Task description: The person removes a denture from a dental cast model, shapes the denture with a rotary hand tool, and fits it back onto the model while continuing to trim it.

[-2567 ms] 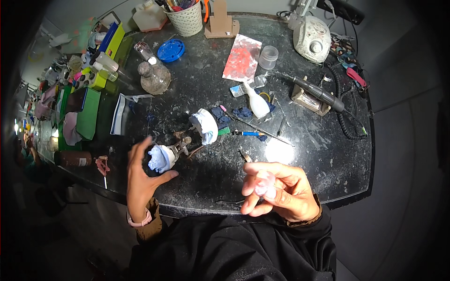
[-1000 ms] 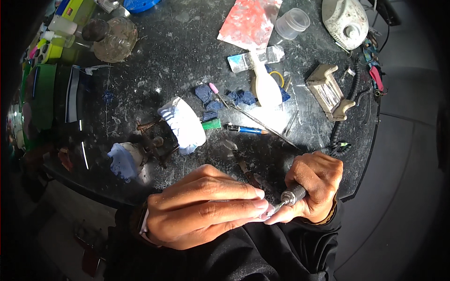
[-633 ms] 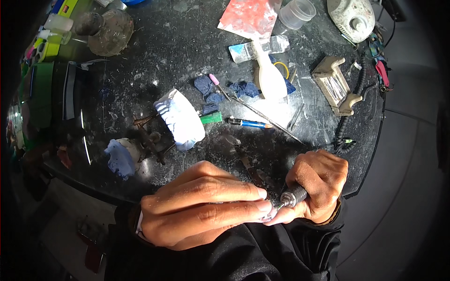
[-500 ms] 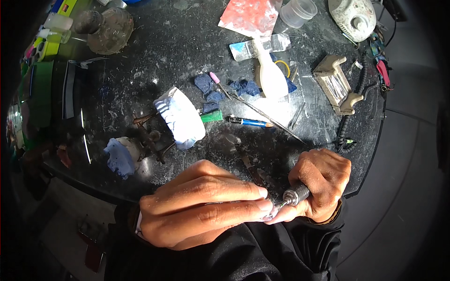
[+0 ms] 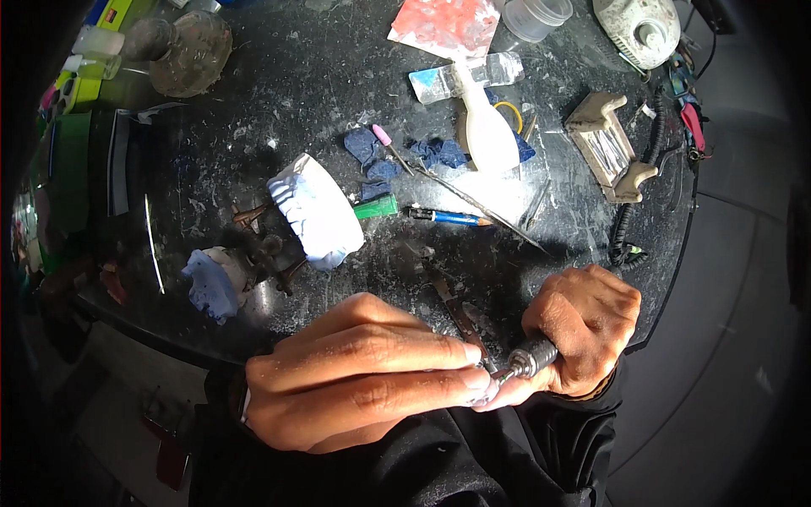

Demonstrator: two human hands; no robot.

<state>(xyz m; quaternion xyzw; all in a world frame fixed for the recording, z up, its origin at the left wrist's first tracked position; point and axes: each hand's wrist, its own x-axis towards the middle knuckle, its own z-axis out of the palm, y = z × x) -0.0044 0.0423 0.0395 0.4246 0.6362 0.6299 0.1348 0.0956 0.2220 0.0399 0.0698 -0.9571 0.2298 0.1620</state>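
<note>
Near the front edge of the bench, my right hand (image 5: 587,325) is wrapped round a dark rotary handpiece (image 5: 534,357). Its thin metal bit points left, at a small pale, shiny piece (image 5: 487,395). The fingertips of my left hand (image 5: 363,380) pinch that piece, mostly hiding it; its kind does not show. My right thumb lies against it too. Beyond my left hand, a white plaster dental cast (image 5: 325,211) leans on a brownish metal articulator (image 5: 270,249), with a blue-coated plaster piece (image 5: 211,286) beside it. A dark-handled knife (image 5: 452,302) lies just past my fingers.
Mid-bench lie a blue pencil (image 5: 456,218), a green cap (image 5: 376,207), a long metal instrument (image 5: 486,211), a pink-tipped bit (image 5: 384,138) and a white bulb-shaped thing (image 5: 492,139). A beige holder (image 5: 604,139) and coiled cord (image 5: 621,237) are at the right, a clear cup (image 5: 534,19) behind.
The view has shifted slightly, so the bench things sit a little further left. Both hands keep their hold, with the handpiece bit still at the small piece.
</note>
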